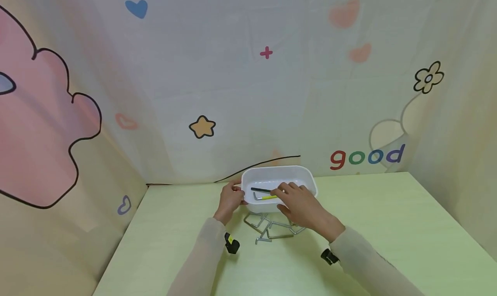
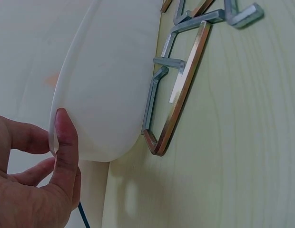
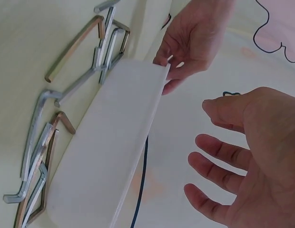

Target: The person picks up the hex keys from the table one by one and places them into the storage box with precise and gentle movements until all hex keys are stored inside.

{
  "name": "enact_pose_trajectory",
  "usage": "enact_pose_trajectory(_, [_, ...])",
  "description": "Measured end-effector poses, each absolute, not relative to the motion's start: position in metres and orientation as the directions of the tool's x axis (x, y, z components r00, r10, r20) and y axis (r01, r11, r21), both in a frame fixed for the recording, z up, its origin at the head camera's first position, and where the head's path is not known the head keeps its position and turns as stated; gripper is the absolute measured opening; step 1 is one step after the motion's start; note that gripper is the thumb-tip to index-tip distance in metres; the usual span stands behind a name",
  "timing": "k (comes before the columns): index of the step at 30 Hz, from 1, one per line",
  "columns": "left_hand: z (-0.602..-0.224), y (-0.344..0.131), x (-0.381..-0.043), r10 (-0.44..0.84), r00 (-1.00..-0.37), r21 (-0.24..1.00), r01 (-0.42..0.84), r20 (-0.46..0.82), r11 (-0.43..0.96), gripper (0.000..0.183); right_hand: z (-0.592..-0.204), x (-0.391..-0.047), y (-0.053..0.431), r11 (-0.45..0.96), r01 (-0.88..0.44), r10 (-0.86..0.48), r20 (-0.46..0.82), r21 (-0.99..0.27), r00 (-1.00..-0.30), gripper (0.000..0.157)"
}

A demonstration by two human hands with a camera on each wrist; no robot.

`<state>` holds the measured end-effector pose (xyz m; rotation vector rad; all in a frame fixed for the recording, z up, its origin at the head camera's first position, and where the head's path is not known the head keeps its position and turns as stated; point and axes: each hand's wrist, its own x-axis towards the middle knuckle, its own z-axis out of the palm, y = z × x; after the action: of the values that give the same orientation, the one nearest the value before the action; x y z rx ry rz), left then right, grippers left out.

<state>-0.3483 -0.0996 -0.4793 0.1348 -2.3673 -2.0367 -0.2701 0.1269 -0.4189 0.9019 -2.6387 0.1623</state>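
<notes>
A white plastic bin stands at the back of the table. My left hand pinches its rim at the left end, thumb outside and fingers inside, as the left wrist view shows. Over the bin's right part is my right hand, its fingers loosely bent and apart, with nothing between them in the right wrist view. Inside the bin lie a black hex key and a yellow-sleeved hex key with a bare bent end, both partly hidden by the right hand. Several silver and bronze hex keys lie jumbled before the bin.
The pale green table runs up to a printed curtain close behind the bin. More curtain hangs at the left and right sides. A small black device is on the left wrist, another on the right.
</notes>
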Motion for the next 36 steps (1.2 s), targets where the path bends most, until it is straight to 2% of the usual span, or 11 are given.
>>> enact_pose_trajectory(7, [-0.48, -0.1, -0.348, -0.073, -0.997, 0.989, -0.022, -0.011, 0.148, 0.05, -0.428, -0.256, 0.127, 0.777, -0.629, -0.596, 0.355, 0.029, -0.72, 0.035])
enact_pose_trajectory(17, [-0.479, -0.101, -0.349, -0.075, -0.996, 0.984, -0.057, -0.045, 0.168, 0.052, -0.444, -0.244, 0.129, 0.765, -0.643, -0.618, 0.301, 0.022, -0.726, 0.033])
enact_pose_trajectory(36, [-0.479, -0.101, -0.348, -0.068, -0.996, 0.987, -0.064, -0.054, 0.149, 0.051, -0.474, -0.245, 0.124, 0.74, -0.672, -0.658, 0.183, -0.019, -0.73, 0.031])
